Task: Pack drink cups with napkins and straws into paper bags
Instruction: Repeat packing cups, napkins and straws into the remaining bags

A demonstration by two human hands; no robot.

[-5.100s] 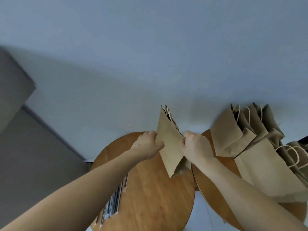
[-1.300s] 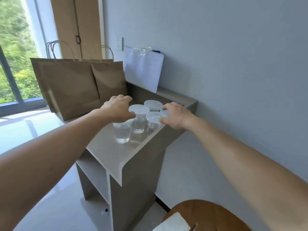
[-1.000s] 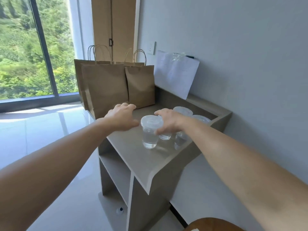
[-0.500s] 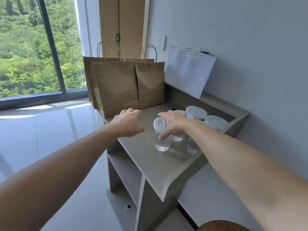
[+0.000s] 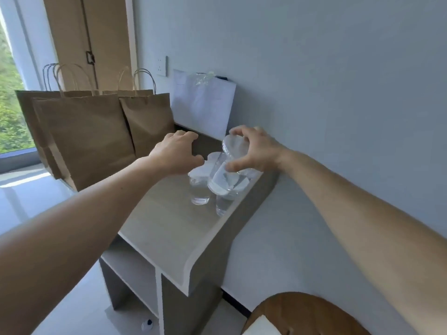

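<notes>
Lidded cup (image 5: 223, 180) of clear liquid aslant in grip of right hand (image 5: 258, 151)

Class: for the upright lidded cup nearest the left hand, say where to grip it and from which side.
Grip the cup by its wall under the lid, from the left, probably: upright, tapering downward, other cups crowd its right.

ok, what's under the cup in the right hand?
More lidded cups on the cabinet top: one to its left, one nearer the front edge, both with clear liquid. The tilted cup, right hand and left hand cover the others, so their count is unclear.
</notes>
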